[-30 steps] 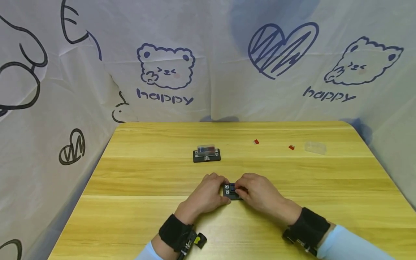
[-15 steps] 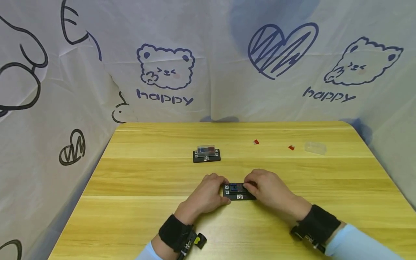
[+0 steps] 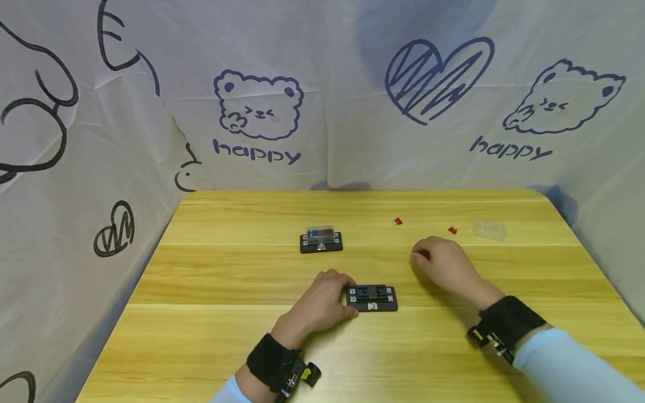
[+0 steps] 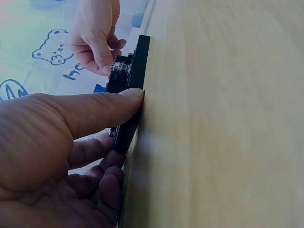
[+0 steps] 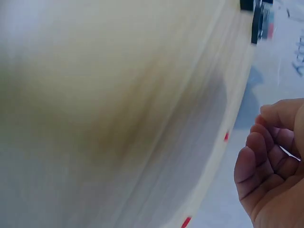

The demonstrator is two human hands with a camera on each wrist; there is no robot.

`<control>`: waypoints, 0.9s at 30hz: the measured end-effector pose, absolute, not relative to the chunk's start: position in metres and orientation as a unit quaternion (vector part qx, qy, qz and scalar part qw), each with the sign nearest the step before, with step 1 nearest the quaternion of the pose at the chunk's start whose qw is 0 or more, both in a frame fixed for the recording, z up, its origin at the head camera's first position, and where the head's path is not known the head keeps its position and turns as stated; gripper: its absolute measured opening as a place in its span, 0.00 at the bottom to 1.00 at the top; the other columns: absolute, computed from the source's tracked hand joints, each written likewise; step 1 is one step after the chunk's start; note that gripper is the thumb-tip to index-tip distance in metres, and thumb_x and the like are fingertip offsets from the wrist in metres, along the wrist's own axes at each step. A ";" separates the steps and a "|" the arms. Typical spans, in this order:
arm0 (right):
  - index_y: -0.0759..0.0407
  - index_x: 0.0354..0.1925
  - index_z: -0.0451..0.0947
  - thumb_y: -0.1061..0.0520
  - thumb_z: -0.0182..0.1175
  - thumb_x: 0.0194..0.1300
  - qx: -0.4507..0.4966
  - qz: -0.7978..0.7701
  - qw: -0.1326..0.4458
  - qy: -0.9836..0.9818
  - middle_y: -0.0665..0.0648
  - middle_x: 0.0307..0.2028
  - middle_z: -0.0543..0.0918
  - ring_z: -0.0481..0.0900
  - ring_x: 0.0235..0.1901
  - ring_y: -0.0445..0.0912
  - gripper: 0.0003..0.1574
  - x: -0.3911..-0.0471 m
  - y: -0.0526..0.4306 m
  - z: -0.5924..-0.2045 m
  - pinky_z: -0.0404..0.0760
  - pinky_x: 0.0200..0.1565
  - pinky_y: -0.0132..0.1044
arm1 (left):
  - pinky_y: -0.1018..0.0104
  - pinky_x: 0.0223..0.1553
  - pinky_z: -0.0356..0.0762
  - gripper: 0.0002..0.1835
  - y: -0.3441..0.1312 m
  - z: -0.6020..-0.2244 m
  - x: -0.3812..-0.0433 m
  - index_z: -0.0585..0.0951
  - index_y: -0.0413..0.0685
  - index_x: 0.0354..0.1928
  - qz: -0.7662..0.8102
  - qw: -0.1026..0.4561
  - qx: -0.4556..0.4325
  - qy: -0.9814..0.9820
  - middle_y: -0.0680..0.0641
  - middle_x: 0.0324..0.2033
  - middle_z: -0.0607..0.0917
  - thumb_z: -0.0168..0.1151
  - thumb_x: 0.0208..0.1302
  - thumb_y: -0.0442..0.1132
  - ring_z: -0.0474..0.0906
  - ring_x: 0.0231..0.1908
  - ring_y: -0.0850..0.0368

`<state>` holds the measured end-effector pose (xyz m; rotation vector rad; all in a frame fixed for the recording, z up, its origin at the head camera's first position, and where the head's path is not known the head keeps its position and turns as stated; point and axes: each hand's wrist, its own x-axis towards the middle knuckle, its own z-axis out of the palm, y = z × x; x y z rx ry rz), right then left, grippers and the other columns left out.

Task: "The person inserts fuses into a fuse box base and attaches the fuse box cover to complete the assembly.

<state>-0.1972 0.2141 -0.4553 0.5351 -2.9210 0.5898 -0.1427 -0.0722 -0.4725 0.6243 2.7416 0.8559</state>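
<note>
A black fuse block (image 3: 373, 307) with screw terminals lies on the table, a blue blade fuse (image 4: 99, 88) in its left part. My left hand (image 3: 322, 302) holds the block's left end, thumb on the near edge and fingers on the far edge. Beyond the block to the right, my right hand (image 3: 445, 266) is over the table with fingers loosely curled; the right wrist view shows nothing between them. Farther back are two small red blade fuses, one (image 3: 398, 221) left of the right hand and the other (image 3: 453, 230) just behind it.
A second fuse block (image 3: 321, 248) under a clear cover stands farther back, left of centre. A loose transparent cover (image 3: 489, 230) lies at the back right. Drawn-on white cloth (image 3: 347, 129) hangs behind and beside the wooden table (image 3: 227, 280).
My right hand first shifts right along the fuse block, then leaves it and moves back and right toward the red fuses. The left hand keeps its hold on the block's end.
</note>
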 end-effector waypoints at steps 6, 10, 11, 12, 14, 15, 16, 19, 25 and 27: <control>0.62 0.42 0.81 0.57 0.57 0.67 0.148 0.176 0.056 -0.972 0.62 0.36 0.83 0.78 0.30 0.51 0.11 -0.211 0.239 -0.456 0.77 0.33 0.49 | 0.60 0.49 0.72 0.30 -0.072 -0.473 -0.142 0.79 0.50 0.53 0.289 0.100 0.212 0.928 0.52 0.43 0.77 0.75 0.46 0.49 0.69 0.43 0.55; 0.67 0.48 0.79 0.58 0.54 0.69 0.134 0.166 0.053 -0.976 0.68 0.38 0.83 0.78 0.30 0.53 0.16 -0.220 0.254 -0.455 0.78 0.33 0.51 | 0.60 0.48 0.72 0.30 -0.072 -0.473 -0.143 0.79 0.50 0.53 0.287 0.098 0.213 0.929 0.52 0.42 0.77 0.75 0.46 0.49 0.69 0.43 0.55; 0.69 0.49 0.78 0.58 0.53 0.69 0.128 0.166 0.050 -0.976 0.69 0.39 0.82 0.78 0.29 0.54 0.17 -0.222 0.257 -0.455 0.78 0.32 0.51 | 0.60 0.48 0.72 0.30 -0.073 -0.473 -0.143 0.79 0.50 0.53 0.286 0.098 0.213 0.929 0.52 0.42 0.77 0.75 0.46 0.49 0.69 0.43 0.55; 0.70 0.51 0.77 0.59 0.52 0.69 0.121 0.165 0.045 -0.978 0.71 0.41 0.82 0.78 0.30 0.55 0.18 -0.224 0.260 -0.455 0.78 0.33 0.52 | 0.60 0.48 0.72 0.30 -0.073 -0.473 -0.143 0.79 0.50 0.53 0.286 0.098 0.213 0.929 0.52 0.42 0.77 0.75 0.46 0.49 0.69 0.42 0.55; 0.72 0.53 0.75 0.59 0.50 0.68 0.107 0.156 0.037 -0.981 0.73 0.42 0.80 0.77 0.33 0.58 0.21 -0.227 0.264 -0.455 0.78 0.34 0.54 | 0.60 0.48 0.72 0.30 -0.073 -0.473 -0.143 0.79 0.50 0.53 0.286 0.098 0.213 0.929 0.52 0.42 0.77 0.75 0.47 0.49 0.69 0.42 0.55; 0.73 0.54 0.74 0.60 0.50 0.68 0.102 0.150 0.033 -0.983 0.74 0.42 0.79 0.77 0.35 0.60 0.21 -0.228 0.265 -0.455 0.77 0.35 0.55 | 0.60 0.48 0.72 0.30 -0.073 -0.473 -0.143 0.79 0.50 0.53 0.286 0.099 0.212 0.929 0.52 0.43 0.77 0.75 0.47 0.49 0.69 0.43 0.55; 0.73 0.54 0.73 0.60 0.50 0.68 0.098 0.144 0.029 -0.984 0.74 0.43 0.79 0.76 0.37 0.62 0.22 -0.229 0.267 -0.455 0.77 0.36 0.56 | 0.60 0.48 0.72 0.30 -0.073 -0.473 -0.143 0.79 0.50 0.53 0.286 0.099 0.213 0.929 0.51 0.43 0.77 0.75 0.47 0.49 0.69 0.43 0.55; 0.74 0.54 0.73 0.60 0.50 0.68 0.092 0.121 0.017 -0.988 0.74 0.41 0.78 0.74 0.42 0.64 0.22 -0.232 0.270 -0.456 0.76 0.40 0.59 | 0.60 0.48 0.72 0.30 -0.072 -0.473 -0.143 0.79 0.50 0.53 0.287 0.100 0.213 0.929 0.51 0.43 0.77 0.75 0.47 0.49 0.69 0.42 0.55; 0.69 0.38 0.77 0.60 0.50 0.67 0.084 0.101 0.007 -0.991 0.69 0.33 0.77 0.75 0.36 0.61 0.13 -0.234 0.271 -0.459 0.76 0.33 0.54 | 0.61 0.47 0.72 0.29 -0.072 -0.473 -0.144 0.79 0.50 0.53 0.289 0.099 0.214 0.928 0.51 0.42 0.77 0.75 0.46 0.49 0.68 0.42 0.55; 0.67 0.37 0.77 0.60 0.50 0.67 0.088 0.099 0.007 -0.991 0.68 0.32 0.77 0.74 0.35 0.60 0.12 -0.233 0.271 -0.459 0.76 0.33 0.53 | 0.61 0.47 0.72 0.30 -0.072 -0.474 -0.144 0.79 0.50 0.53 0.288 0.099 0.214 0.928 0.51 0.42 0.77 0.75 0.46 0.49 0.68 0.42 0.55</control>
